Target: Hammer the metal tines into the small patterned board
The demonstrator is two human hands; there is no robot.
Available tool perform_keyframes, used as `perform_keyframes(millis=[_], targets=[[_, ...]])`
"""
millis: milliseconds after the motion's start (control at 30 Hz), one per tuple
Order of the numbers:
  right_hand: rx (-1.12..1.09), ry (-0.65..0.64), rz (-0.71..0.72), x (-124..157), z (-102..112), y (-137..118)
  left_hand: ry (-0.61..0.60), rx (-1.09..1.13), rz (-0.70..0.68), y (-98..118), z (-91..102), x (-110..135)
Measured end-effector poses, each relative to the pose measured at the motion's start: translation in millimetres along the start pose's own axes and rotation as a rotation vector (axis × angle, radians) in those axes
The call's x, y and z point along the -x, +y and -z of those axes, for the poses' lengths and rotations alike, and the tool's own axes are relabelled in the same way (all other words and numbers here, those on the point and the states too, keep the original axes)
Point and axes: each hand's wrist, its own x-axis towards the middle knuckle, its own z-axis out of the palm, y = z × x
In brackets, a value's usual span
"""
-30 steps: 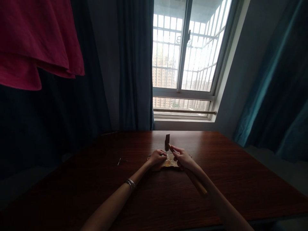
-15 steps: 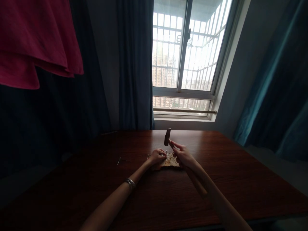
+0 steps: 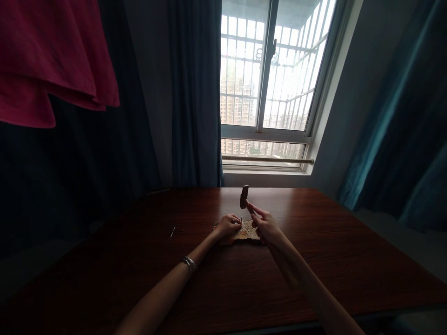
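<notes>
My right hand point(image 3: 267, 226) grips a hammer point(image 3: 244, 197) by its wooden handle, its head raised above the table. The lower handle is mostly hidden along my forearm. My left hand point(image 3: 228, 226) is closed, with its fingertips around a slim upright metal rod point(image 3: 241, 219); whether that is a nail or a punch I cannot tell. Beneath both hands lies a pale board-like piece point(image 3: 249, 231) covered in small dark spots or holes, with an uneven front edge. The hammer head hangs a little above and beyond the rod, apart from it.
A thin metal piece point(image 3: 172, 232) lies on the dark wooden table point(image 3: 195, 298) to the left. Behind the table stand a barred window point(image 3: 265, 93) and blue curtains point(image 3: 195, 93). Pink cloth point(image 3: 56, 60) hangs at the upper left.
The hammer and my right hand have shifted only slightly, and the handle's end shows less beside my forearm. My left hand keeps its place at the rod.
</notes>
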Motion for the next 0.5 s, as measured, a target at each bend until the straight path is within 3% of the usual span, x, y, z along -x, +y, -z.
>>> perform_keyframes(millis=[133,300,500], targets=[[0.028,-0.053,-0.081,0.8,-1.9,0.3,-0.025,0.024,-0.003,0.5,0.1,0.6],[-0.062,-0.009,-0.036,-0.6,-0.7,-1.0,-0.002,0.011,0.012,-1.4,-1.6,-0.4],[0.000,-0.027,-0.072,-0.7,-1.0,2.1,-0.018,0.018,0.020,3.8,0.8,0.8]])
